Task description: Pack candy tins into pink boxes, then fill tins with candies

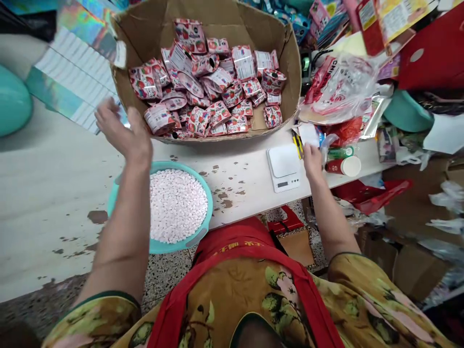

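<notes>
My left hand (125,133) is raised with its fingers apart, holding nothing. It is by the left side of a cardboard box (268,133), close to printed sheets with shiny edges (78,79). Many pink strawberry-print candy packets (217,113) lie in the box. Under my left forearm stands a turquoise basin (205,227) full of small white candies (177,205). My right hand (312,162) is closed beside a white kitchen scale (284,166). Its fingertips meet a white slip (308,133) and a yellow-black tool (297,144); what they grip is unclear.
On the right are a red cup with a white lid (351,166), a green tube (340,152), a clear plastic bag (337,89) and heaped packaging. A turquoise rounded object (12,101) sits at the far left. The white tabletop (54,193) has peeling patches.
</notes>
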The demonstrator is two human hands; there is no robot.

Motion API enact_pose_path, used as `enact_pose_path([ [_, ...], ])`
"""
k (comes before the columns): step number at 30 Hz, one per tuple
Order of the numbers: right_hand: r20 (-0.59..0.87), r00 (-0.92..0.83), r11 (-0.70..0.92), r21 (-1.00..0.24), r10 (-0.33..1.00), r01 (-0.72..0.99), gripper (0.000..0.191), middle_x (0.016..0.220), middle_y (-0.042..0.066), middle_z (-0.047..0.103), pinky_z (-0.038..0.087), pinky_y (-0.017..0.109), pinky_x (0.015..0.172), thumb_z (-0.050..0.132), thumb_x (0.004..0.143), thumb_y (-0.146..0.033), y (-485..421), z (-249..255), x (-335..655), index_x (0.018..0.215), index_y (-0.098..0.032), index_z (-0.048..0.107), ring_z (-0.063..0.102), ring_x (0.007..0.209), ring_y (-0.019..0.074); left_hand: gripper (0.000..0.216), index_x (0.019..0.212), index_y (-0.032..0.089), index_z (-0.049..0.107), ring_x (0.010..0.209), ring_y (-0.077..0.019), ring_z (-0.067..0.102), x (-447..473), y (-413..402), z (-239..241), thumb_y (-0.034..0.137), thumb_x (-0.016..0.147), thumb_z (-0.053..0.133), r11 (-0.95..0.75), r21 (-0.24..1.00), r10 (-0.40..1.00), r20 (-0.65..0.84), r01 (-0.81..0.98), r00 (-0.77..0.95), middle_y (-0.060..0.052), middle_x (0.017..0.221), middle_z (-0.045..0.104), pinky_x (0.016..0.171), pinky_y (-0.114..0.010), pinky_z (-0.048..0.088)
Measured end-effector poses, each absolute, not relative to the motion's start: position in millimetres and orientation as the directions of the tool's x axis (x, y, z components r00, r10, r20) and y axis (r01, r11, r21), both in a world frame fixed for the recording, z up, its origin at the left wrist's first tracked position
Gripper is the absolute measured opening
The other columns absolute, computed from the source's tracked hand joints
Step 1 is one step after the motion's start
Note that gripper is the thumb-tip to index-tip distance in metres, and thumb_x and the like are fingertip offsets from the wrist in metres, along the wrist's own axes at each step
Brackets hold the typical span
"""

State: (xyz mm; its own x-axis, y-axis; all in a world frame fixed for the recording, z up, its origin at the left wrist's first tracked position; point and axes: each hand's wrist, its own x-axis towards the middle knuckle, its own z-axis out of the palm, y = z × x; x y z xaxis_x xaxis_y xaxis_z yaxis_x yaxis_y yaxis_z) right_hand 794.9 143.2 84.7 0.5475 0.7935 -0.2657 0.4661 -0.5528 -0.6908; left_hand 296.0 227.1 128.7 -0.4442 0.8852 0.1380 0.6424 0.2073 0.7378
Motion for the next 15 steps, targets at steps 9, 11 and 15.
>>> enact_pose_path([
  [9, -0.410, 0.504, -0.650, -0.486, 0.760, 0.584, 0.046, 0.095, 0.015, 0.069, 0.043, 0.043, 0.103, 0.041, 0.095, -0.055, 50, 41, 803, 0.085, -0.017, 0.066, 0.056, 0.105, 0.0294, 0.071, 0.150, 0.020, 0.046, 0.149, -0.0378, 0.038, 569, 130, 61, 0.048, 0.090, 0.068, 0.508, 0.802, 0.774, -0.585, 0.316, 0.241, -0.020, 0.161, 0.038, 0.122, -0.050, 0.029],
  [11, -0.444, 0.423, -0.611, -0.511, 0.790, 0.605, 0.044, 0.097, 0.014, 0.069, 0.043, 0.040, 0.103, 0.042, 0.095, -0.053, 56, 29, 786, 0.087, -0.017, 0.067, 0.055, 0.107, 0.0285, 0.073, 0.151, 0.019, 0.046, 0.154, -0.0399, 0.029, 575, 150, 35, 0.055, 0.090, 0.066, 0.536, 0.770, 0.775, -0.611, 0.347, 0.159, -0.020, 0.162, 0.037, 0.125, -0.052, 0.021],
  [15, -0.459, 0.247, -0.505, -0.610, 0.853, 0.611, 0.045, 0.104, 0.014, 0.069, 0.044, 0.038, 0.104, 0.045, 0.096, -0.053, 62, 5, 737, 0.102, -0.017, 0.070, 0.055, 0.111, 0.0275, 0.073, 0.148, 0.021, 0.050, 0.155, -0.0409, 0.027, 531, 162, 11, 0.064, 0.091, 0.060, 0.505, 0.757, 0.819, -0.572, 0.416, 0.048, -0.019, 0.158, 0.042, 0.125, -0.053, 0.020],
])
